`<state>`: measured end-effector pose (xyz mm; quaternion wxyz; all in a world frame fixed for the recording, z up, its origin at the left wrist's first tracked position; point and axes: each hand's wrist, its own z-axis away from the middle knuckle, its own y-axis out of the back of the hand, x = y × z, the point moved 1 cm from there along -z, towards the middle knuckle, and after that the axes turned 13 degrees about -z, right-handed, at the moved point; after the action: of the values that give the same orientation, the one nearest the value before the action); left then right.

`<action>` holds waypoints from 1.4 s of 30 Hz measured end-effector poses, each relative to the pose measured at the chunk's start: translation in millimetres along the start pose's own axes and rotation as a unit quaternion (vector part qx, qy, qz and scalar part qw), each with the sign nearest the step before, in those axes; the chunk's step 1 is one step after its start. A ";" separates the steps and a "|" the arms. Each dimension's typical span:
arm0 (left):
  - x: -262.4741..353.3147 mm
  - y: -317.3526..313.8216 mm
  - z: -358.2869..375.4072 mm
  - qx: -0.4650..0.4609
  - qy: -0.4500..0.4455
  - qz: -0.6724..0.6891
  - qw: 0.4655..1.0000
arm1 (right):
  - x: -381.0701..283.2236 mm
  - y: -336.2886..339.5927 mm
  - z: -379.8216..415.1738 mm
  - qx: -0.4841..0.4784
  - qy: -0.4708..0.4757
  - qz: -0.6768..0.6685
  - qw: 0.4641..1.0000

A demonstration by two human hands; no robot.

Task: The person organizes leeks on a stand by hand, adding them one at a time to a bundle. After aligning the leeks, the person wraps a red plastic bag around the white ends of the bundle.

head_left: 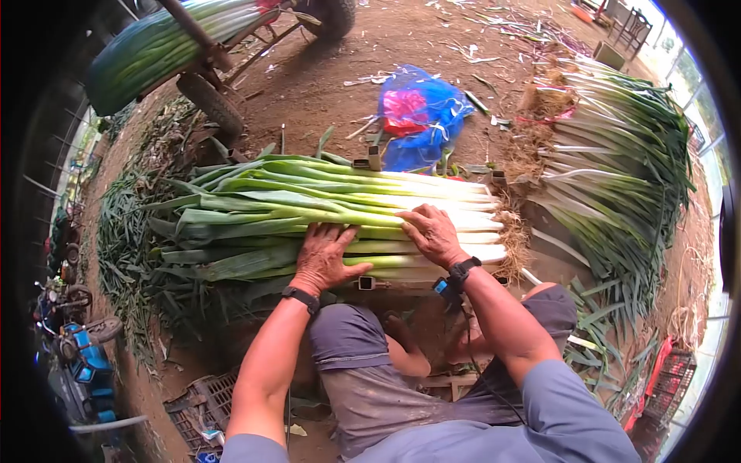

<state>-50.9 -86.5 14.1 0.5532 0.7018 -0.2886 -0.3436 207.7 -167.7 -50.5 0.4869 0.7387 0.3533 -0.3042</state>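
A thick bundle of leeks (262, 197) lies across a low metal frame in front of my knees, green leaves to the left and white stalks with roots to the right. My left hand (324, 258) rests on the near side of the bundle where green turns pale, its fingers laid on the stalks and its thumb spread out. Farther right, my right hand (436, 235) has its fingers bent over a leek among the white stalks. A square tube end (367, 283) of the frame shows below the bundle.
Loose leeks (617, 154) are piled at the right. Blue netting (432, 116) with something red lies beyond the bundle. A cart (208, 46) loaded with leeks stands at upper left, above trimmed leaves (131, 247). A plastic crate (204, 405) lies at lower left.
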 end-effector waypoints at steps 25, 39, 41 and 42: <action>-7.5 -28.2 -2.3 0.096 -0.011 0.021 0.995 | 33.5 12.8 25.2 0.010 -0.062 0.002 0.998; -2.5 -17.3 -5.7 0.086 -0.004 0.027 0.996 | 61.4 31.7 75.0 -0.020 -0.170 0.292 0.941; -0.7 -19.4 -5.6 0.085 -0.002 0.021 0.996 | 67.3 31.0 75.4 -0.013 -0.166 0.288 0.943; -0.1 -20.8 -4.7 0.086 -0.003 0.016 0.996 | 71.1 29.5 76.4 -0.004 -0.162 0.285 0.945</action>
<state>-46.7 -79.1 -5.4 0.4954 0.7413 -0.3297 -0.3105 264.0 -231.2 -118.0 0.6071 0.7470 0.0456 -0.2670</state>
